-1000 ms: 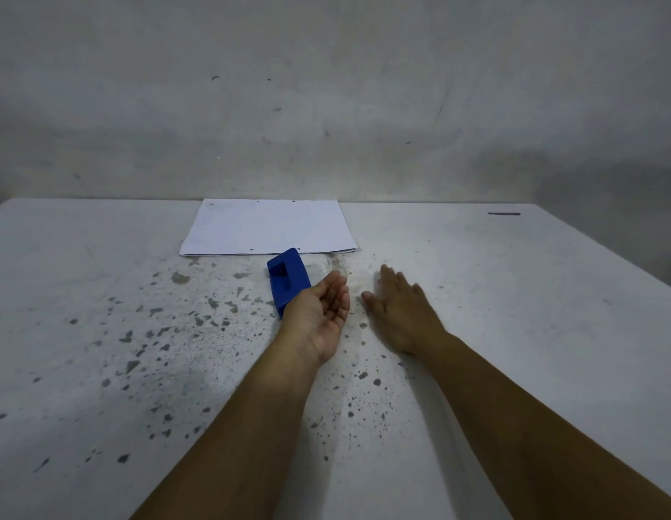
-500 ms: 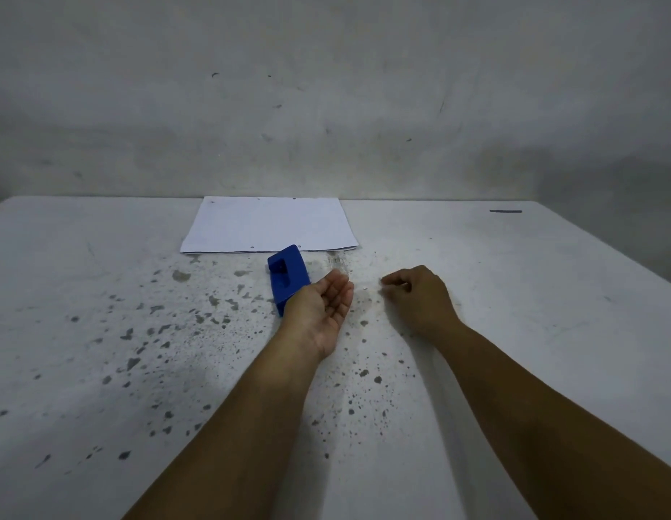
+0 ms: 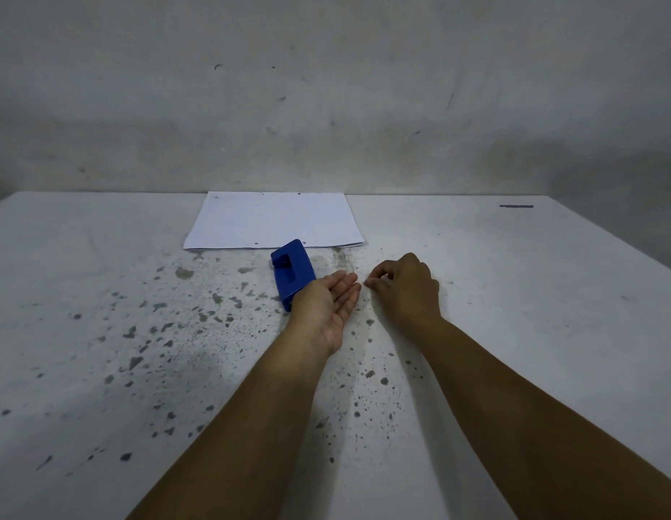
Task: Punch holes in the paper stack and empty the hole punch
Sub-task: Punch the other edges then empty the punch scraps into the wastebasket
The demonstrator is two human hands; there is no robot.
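Observation:
A white paper stack [image 3: 273, 219] lies flat at the table's far edge, with small punched holes along its near and far edges. Just in front of it a blue hole punch [image 3: 290, 272] lies on the table. My left hand [image 3: 326, 305] rests palm up beside the punch's near end, fingers together and slightly cupped, with nothing visible in it. My right hand [image 3: 405, 287] sits knuckles up on the table, its fingers curled and pinched together close to the left fingertips. Whether it grips any paper bits is too small to tell.
The white table [image 3: 514, 332] is speckled with dark chipped spots, mostly left of and below my hands. A short dark mark [image 3: 516, 206] lies at the far right. A grey wall [image 3: 326, 106] rises right behind the table's back edge.
My right hand went from flat with spread fingers to curled, and its fingertips slid left toward my left hand. The left hand, punch and paper stayed in place.

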